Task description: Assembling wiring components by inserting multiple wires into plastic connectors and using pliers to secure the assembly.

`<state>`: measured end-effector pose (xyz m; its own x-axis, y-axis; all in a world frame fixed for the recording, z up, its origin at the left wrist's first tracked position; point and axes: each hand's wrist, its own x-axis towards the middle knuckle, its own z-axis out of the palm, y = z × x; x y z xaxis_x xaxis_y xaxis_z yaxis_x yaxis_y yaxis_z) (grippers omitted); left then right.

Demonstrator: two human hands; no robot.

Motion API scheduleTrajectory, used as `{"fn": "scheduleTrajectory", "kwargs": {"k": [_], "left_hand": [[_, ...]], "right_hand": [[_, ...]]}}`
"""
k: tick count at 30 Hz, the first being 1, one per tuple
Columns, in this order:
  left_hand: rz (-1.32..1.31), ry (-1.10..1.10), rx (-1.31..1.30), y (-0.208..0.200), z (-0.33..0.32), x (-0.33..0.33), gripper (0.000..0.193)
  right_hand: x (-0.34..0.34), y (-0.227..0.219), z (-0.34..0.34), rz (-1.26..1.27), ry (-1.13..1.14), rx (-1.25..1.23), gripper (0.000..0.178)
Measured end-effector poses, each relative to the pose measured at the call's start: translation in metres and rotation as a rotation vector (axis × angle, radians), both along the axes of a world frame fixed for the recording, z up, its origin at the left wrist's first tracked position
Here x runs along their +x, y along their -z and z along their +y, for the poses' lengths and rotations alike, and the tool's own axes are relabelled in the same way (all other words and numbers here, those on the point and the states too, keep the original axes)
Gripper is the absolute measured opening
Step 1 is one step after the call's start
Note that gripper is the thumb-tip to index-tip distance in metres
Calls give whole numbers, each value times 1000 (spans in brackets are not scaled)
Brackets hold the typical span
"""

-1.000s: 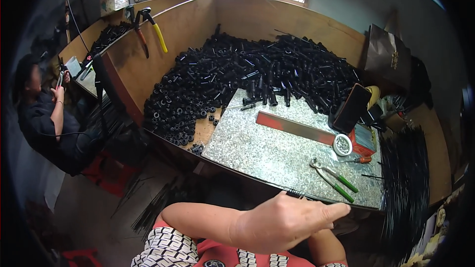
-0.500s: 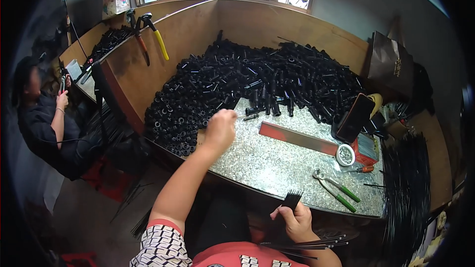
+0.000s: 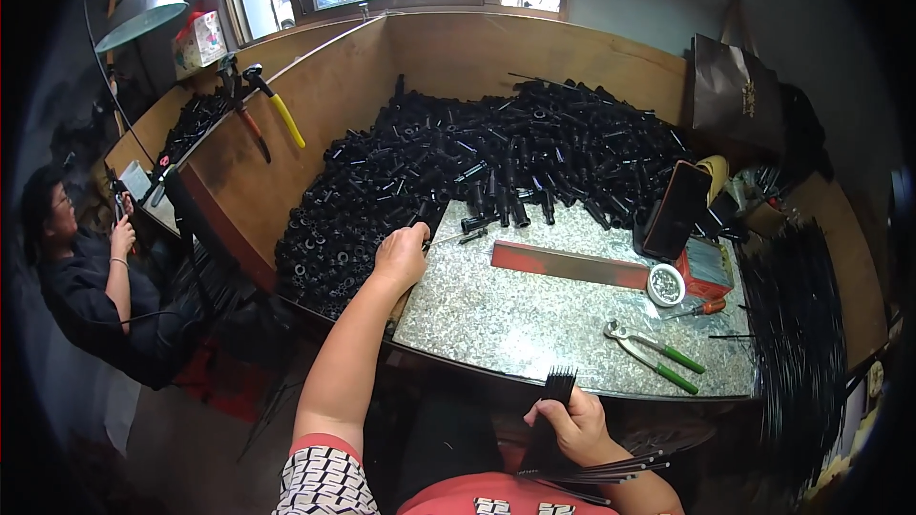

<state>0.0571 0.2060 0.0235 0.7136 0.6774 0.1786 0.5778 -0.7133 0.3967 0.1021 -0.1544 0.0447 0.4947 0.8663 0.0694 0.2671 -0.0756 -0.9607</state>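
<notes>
My right hand is closed round a bundle of thin black rods, at the near edge of the table. Their narrow tips stand up above my thumb, and the lower ends stick out past my wrist. My left arm reaches forward to the table's left side. There my left hand has its fingers pinched together, beside a large heap of black tubular parts. What is between these fingers, if anything, is hidden. A thin pale strip shows just right of the fingertips, near a few small dark pieces.
On the speckled tabletop lie a red-and-grey metal bar, green-handled pincers and a white cup of small bits. A phone leans at the right, by hanging black rods. Beyond the wooden partition sits another person.
My left hand has moved a little left and nearer, toward the heap's edge. The right hand keeps the rods in about the same place. The whole view has shifted slightly.
</notes>
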Motion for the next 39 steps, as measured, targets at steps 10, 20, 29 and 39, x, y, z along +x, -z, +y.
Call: {"fn": "scheduleTrajectory", "kwargs": {"k": [10, 20, 29, 39], "left_hand": [[-609, 126, 230, -27, -61, -13, 16], [-590, 213, -459, 7, -152, -8, 26], [-996, 365, -1038, -12, -193, 10, 29], [-973, 375, -1294, -13, -193, 3, 28]], "right_hand": [[8, 11, -5, -5, 39, 14, 25], [15, 3, 3, 64, 47, -36, 19], [13, 9, 5, 119, 25, -27, 18], [13, 10, 5, 158, -12, -38, 20]]}}
